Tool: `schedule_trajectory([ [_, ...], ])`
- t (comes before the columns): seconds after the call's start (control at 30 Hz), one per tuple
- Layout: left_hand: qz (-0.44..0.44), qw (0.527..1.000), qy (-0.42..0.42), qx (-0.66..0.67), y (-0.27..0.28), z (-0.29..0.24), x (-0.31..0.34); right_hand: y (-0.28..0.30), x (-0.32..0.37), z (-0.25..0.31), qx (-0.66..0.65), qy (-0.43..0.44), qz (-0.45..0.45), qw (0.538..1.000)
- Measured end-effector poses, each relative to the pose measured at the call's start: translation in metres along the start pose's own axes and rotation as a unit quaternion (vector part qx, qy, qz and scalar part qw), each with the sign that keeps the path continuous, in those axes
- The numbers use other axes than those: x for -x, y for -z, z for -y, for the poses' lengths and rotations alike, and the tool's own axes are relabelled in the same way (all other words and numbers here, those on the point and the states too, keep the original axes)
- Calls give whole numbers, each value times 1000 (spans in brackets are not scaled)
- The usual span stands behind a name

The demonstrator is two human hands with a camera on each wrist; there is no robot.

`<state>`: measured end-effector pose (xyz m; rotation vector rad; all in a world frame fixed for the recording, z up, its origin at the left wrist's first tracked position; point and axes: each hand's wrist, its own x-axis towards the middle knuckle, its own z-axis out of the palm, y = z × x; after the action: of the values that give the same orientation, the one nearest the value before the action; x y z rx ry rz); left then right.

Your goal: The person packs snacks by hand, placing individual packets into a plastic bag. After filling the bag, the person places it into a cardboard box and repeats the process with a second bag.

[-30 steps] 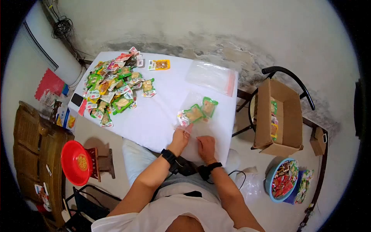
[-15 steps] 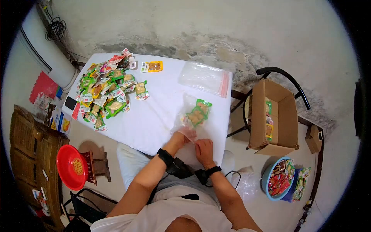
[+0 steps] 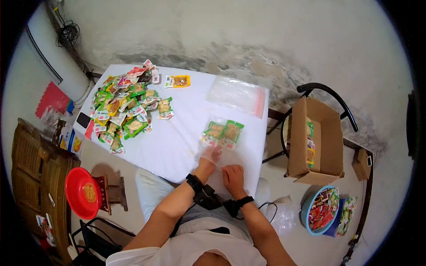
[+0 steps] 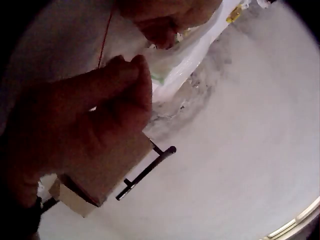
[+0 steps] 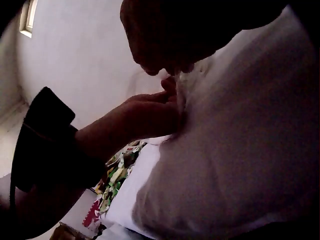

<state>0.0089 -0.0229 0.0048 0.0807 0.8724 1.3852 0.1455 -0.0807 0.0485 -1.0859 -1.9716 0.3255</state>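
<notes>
Two green-edged snack packets, the left one (image 3: pixel 215 130) and the right one (image 3: pixel 233 131), lie side by side in a clear plastic bag (image 3: pixel 225 153) on the white-covered table. My left hand (image 3: pixel 210 158) reaches into the bag's mouth, film over its fingers, fingertips right at the packets' near ends. In the right wrist view the left hand (image 5: pixel 150 117) has the bag's edge around it. My right hand (image 3: pixel 233 176) pinches the near edge of the bag, just right of the left wrist. From the left wrist, the right hand (image 4: pixel 115 95) shows thumb and forefinger pressed together.
A heap of snack packets (image 3: pixel 122 106) covers the table's left end, a yellow packet (image 3: pixel 178 81) beside it. Flat clear bags (image 3: pixel 235 94) lie at the far right. A cardboard box (image 3: pixel 326 137) sits on a chair; a blue basin (image 3: pixel 306 210) holds more packets below.
The two packets have shifted from skewed and overlapping to side by side. My left hand has gone deeper into the bag, and my right hand has come to the bag's edge and pinches it.
</notes>
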Motion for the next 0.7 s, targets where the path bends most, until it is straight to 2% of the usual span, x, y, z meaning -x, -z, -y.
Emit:
schedule_trajectory([
  [0.07,-9,1000,-2,-23,-4,-5,-5,5,0,4,12,-4,17,1000],
  [0.13,-38,981,59,-179,-2,-10,-18,3,-2,6,9,8,45,999],
  [0.23,-72,983,7,-171,-2,-2,-28,0,2,0,4,8,45,999],
  [0.3,15,974,10,-228,2,-4,-30,-1,3,-2,11,-2,38,999],
  [0.33,10,974,4,-225,-1,-7,-28,-1,3,1,10,-8,30,999],
  [0.4,-66,964,31,-257,-7,-10,-25,-2,3,3,15,-5,29,999],
  [0.43,-68,964,29,-256,-3,-8,-30,-3,4,4,23,-5,25,999],
  [0.47,-57,901,-28,-430,2,-5,-35,-3,4,4,21,-2,27,999],
  [0.5,-46,803,-83,-588,12,2,-46,-3,5,5,22,-10,40,999],
  [0.53,-50,804,-85,-587,31,17,-64,-2,6,5,22,-19,54,998],
  [0.6,42,851,-104,-513,67,41,-98,-7,13,-2,24,-25,59,998],
  [0.63,33,806,-54,-589,43,21,-70,-11,14,-6,29,-35,61,997],
  [0.7,42,681,46,-730,-14,-28,-5,-14,12,-5,24,-31,52,998],
])
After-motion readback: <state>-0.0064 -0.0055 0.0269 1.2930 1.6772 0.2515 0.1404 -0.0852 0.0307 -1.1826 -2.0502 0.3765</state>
